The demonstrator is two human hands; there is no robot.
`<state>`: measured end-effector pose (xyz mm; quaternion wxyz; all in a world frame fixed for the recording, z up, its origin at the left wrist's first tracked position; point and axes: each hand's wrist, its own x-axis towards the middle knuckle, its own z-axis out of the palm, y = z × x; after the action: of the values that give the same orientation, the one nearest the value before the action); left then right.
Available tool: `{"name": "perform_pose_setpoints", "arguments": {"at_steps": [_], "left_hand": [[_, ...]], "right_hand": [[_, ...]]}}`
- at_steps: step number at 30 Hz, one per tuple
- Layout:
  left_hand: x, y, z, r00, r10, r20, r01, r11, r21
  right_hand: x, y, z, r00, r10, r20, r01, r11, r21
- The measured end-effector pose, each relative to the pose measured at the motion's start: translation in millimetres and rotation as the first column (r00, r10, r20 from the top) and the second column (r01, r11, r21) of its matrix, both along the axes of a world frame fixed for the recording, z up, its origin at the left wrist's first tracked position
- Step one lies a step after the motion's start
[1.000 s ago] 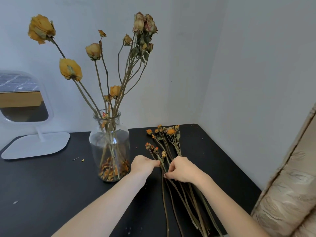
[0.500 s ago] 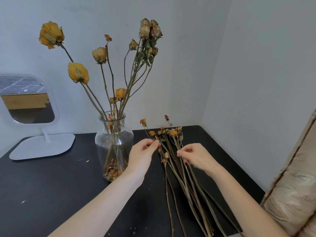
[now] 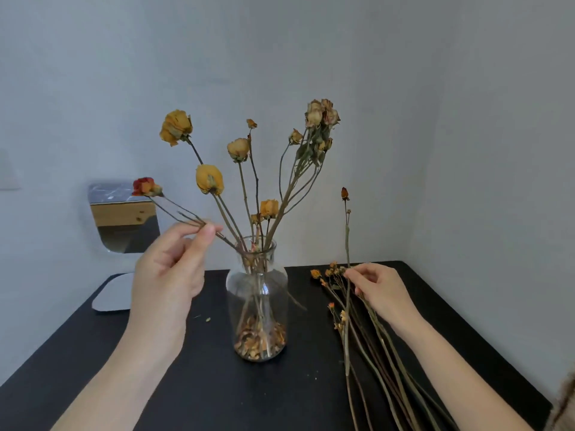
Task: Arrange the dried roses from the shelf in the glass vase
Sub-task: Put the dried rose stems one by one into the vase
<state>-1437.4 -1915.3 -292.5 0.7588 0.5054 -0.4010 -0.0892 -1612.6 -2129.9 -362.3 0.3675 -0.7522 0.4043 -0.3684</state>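
A clear glass vase (image 3: 257, 293) stands mid-table with several dried yellow and pale roses (image 3: 209, 179) fanning out of it and loose petals at its bottom. My left hand (image 3: 169, 269) pinches the stem of a red-orange rose (image 3: 144, 186) to the left of the vase neck; its stem slants down into the vase mouth. My right hand (image 3: 378, 289) pinches a thin upright stem with a small red bud (image 3: 344, 193) above the pile of loose dried roses (image 3: 367, 334) lying on the table to the right.
The black table (image 3: 193, 393) sits in a corner of grey walls. A white-framed mirror (image 3: 124, 217) on a flat white base (image 3: 113, 293) stands behind my left hand. Small petal crumbs (image 3: 208, 319) lie left of the vase.
My left hand lifted a red-orange rose from the pile and brought it left, stem into the vase mouth. My right hand raised a thin stem upright. The view tilted up.
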Motion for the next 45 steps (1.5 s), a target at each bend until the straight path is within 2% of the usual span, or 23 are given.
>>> {"name": "perform_pose_setpoints", "arguments": {"at_steps": [8, 18, 24, 28, 32, 35, 39, 42, 45], "left_hand": [[28, 14, 42, 0.974, 0.226, 0.033, -0.212, 0.951, -0.226], [38, 5, 68, 0.899, 0.396, 0.188, -0.338, 0.900, -0.276], [40, -16, 56, 0.862, 0.412, 0.295, -0.366, 0.909, -0.200], [45, -29, 45, 0.872, 0.358, 0.334, -0.338, 0.934, -0.118], [45, -42, 36, 0.856, 0.260, 0.446, -0.313, 0.948, 0.048], [46, -51, 28, 0.837, 0.188, 0.514, -0.328, 0.924, 0.196], [48, -60, 8, 0.848, 0.106, 0.519, -0.322, 0.881, 0.347], [46, -60, -11, 0.850, 0.125, 0.511, -0.335, 0.878, 0.342], [42, -58, -36, 0.846, 0.256, 0.469, -0.403, 0.881, 0.247]], "right_hand": [[19, 7, 4, 1.000, 0.019, 0.001, -0.019, 1.000, 0.002], [17, 8, 7, 1.000, 0.021, -0.019, -0.022, 0.999, -0.023], [14, 6, 6, 1.000, 0.016, -0.018, -0.017, 0.999, -0.031], [14, 5, 5, 1.000, 0.018, -0.018, -0.019, 0.999, -0.037], [16, 6, 3, 0.999, 0.028, -0.030, -0.029, 0.999, -0.042], [18, 8, 2, 0.999, 0.042, -0.026, -0.043, 0.998, -0.041], [20, 12, 3, 0.998, 0.060, -0.020, -0.060, 0.997, -0.040], [21, 13, 4, 0.998, 0.061, -0.015, -0.061, 0.997, -0.037], [22, 14, 4, 0.998, 0.054, -0.018, -0.055, 0.998, -0.033]]}}
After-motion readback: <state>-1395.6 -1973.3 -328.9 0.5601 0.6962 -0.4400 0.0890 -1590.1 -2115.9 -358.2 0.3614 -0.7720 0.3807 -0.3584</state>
